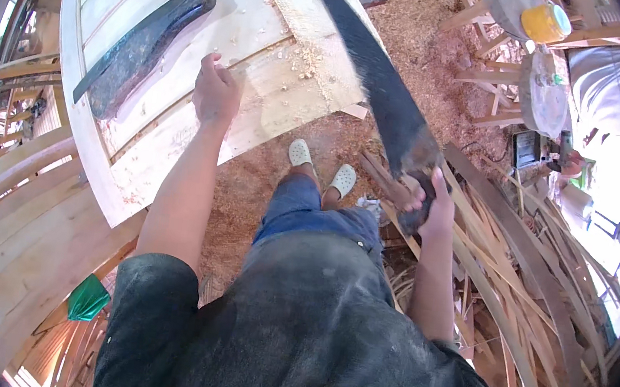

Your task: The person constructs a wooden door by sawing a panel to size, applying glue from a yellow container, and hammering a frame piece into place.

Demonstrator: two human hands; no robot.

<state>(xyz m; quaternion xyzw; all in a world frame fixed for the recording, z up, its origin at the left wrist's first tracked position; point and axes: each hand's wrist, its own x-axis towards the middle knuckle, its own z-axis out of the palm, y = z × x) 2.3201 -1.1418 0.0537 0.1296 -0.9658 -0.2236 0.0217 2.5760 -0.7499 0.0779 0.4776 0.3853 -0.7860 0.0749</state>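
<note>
Handsaws: one (374, 78)
Hands: two, left (216, 93) and right (433, 201)
Pale clogs: two (300, 152) (343, 179)
Curved wooden panels on the bench: one (267, 41)
Yellow containers: one (545, 23)
Green cloths: one (88, 298)

A long dark handsaw (385, 87) is gripped at its handle by the right hand (433, 201), its blade laid across the edge of a pale wooden panel (265, 56), on which the left hand (215, 93) is pressed flat, above a sawdust-strewn floor (424, 22).
</note>
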